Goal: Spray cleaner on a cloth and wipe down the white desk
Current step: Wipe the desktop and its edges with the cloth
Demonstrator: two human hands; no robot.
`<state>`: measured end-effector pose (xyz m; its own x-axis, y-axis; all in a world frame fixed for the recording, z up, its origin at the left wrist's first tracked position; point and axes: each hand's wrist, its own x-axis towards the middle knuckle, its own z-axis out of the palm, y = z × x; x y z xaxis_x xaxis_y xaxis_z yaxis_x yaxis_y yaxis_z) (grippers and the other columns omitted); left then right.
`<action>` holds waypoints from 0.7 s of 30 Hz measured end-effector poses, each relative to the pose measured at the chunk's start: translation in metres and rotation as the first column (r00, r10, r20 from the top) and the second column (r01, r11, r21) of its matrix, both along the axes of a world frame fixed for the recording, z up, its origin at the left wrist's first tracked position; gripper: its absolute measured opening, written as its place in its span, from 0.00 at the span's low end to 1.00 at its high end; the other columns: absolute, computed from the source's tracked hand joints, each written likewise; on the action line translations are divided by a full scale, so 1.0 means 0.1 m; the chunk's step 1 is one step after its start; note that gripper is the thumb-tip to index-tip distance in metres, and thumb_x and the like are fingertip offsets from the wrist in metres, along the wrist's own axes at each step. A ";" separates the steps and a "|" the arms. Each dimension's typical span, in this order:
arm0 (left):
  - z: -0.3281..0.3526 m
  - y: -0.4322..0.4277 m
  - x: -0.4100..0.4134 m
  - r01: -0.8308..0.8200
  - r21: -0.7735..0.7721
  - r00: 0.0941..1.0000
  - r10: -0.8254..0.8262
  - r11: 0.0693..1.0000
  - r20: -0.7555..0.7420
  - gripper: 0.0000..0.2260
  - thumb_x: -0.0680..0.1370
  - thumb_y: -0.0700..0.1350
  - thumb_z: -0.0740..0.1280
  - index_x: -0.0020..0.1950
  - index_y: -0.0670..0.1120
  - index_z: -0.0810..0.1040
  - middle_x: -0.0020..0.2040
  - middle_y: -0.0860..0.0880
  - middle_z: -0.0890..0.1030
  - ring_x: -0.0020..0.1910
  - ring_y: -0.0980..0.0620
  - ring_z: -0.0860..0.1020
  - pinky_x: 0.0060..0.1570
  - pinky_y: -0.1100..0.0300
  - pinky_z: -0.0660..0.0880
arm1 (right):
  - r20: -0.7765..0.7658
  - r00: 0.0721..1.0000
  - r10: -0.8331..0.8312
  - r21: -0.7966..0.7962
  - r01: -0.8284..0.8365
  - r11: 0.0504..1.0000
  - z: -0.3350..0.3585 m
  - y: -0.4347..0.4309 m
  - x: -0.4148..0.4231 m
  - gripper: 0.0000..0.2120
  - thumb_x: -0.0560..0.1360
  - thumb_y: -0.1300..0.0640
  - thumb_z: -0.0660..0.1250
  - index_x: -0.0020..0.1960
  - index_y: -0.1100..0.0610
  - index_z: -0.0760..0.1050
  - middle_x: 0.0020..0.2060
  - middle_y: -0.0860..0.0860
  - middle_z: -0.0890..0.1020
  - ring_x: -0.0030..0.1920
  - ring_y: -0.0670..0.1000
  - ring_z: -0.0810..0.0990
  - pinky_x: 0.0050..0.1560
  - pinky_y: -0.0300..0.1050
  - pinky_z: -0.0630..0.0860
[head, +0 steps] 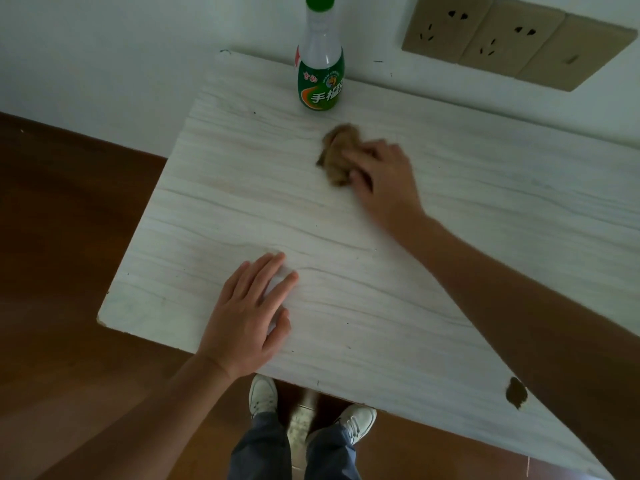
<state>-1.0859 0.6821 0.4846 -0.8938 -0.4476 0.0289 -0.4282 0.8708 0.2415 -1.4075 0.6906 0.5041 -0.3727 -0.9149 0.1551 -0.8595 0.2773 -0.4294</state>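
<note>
- While the right hand [381,174] grips the bunched cloth [336,154] against the table [242,202], wiping looks underway.
- Left hand [249,313] rests flat, fingers spread.
- Spray bottle [320,64] stands aside; spraying seems done.

A dark brown wooden floor [69,237] filled the left and near parts of the scene. A pale wall [104,46] rose at the far side. At its far right sat three tan wall plates [512,39] side by side, two showing socket holes. Near the bottom edge, white shoes [263,394] stood on the floor beneath blue trouser legs [259,452].
</note>
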 end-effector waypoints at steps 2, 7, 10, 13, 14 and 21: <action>0.00 0.00 0.00 -0.002 0.004 1.000 0.002 1.000 0.004 0.23 0.82 0.51 0.58 0.77 0.46 0.70 0.81 0.42 0.65 0.82 0.45 0.60 0.80 0.43 0.59 | -0.026 0.983 0.182 -0.032 -0.183 0.983 0.00 0.29 0.22 0.16 0.77 0.59 0.67 0.65 0.56 0.80 0.58 0.58 0.79 0.52 0.60 0.76 0.53 0.52 0.74; 0.00 0.00 0.00 -0.002 0.007 1.000 0.002 1.000 0.013 0.23 0.82 0.51 0.57 0.77 0.46 0.70 0.81 0.42 0.64 0.82 0.44 0.60 0.79 0.42 0.60 | -0.145 0.981 0.129 0.002 -0.130 0.991 0.01 0.49 -0.30 0.17 0.78 0.59 0.66 0.66 0.55 0.78 0.59 0.59 0.79 0.54 0.62 0.76 0.50 0.53 0.77; 0.00 -0.01 0.01 0.000 0.003 1.000 0.000 1.000 0.004 0.23 0.83 0.51 0.57 0.77 0.46 0.70 0.81 0.42 0.64 0.82 0.44 0.61 0.80 0.43 0.59 | -0.215 0.974 -0.067 0.040 0.077 0.996 0.02 0.20 -0.81 0.20 0.80 0.58 0.61 0.71 0.54 0.72 0.62 0.61 0.74 0.61 0.63 0.72 0.53 0.56 0.76; -0.01 -0.01 0.00 0.003 0.000 1.000 -0.003 1.000 0.002 0.23 0.82 0.51 0.58 0.77 0.46 0.71 0.81 0.42 0.65 0.81 0.44 0.61 0.80 0.43 0.58 | -0.213 0.962 -0.169 0.075 0.188 0.979 0.04 -0.09 -0.91 0.22 0.80 0.58 0.57 0.75 0.52 0.67 0.65 0.62 0.70 0.64 0.63 0.69 0.55 0.58 0.75; -0.01 -0.01 0.00 0.004 -0.003 1.000 -0.004 1.000 0.002 0.23 0.82 0.51 0.58 0.77 0.45 0.71 0.81 0.42 0.65 0.81 0.44 0.61 0.80 0.44 0.58 | -0.207 0.963 -0.174 0.088 0.195 0.977 0.04 -0.13 -0.83 0.23 0.80 0.58 0.57 0.75 0.51 0.67 0.66 0.62 0.69 0.65 0.63 0.69 0.56 0.58 0.75; 0.02 0.01 -0.01 -0.002 0.001 1.000 0.002 1.000 0.007 0.23 0.82 0.51 0.59 0.77 0.46 0.69 0.80 0.42 0.65 0.81 0.43 0.61 0.79 0.43 0.59 | -0.113 0.955 0.276 0.046 -0.272 0.961 0.04 0.78 0.63 0.20 0.77 0.59 0.67 0.68 0.56 0.77 0.56 0.65 0.78 0.50 0.65 0.77 0.46 0.55 0.77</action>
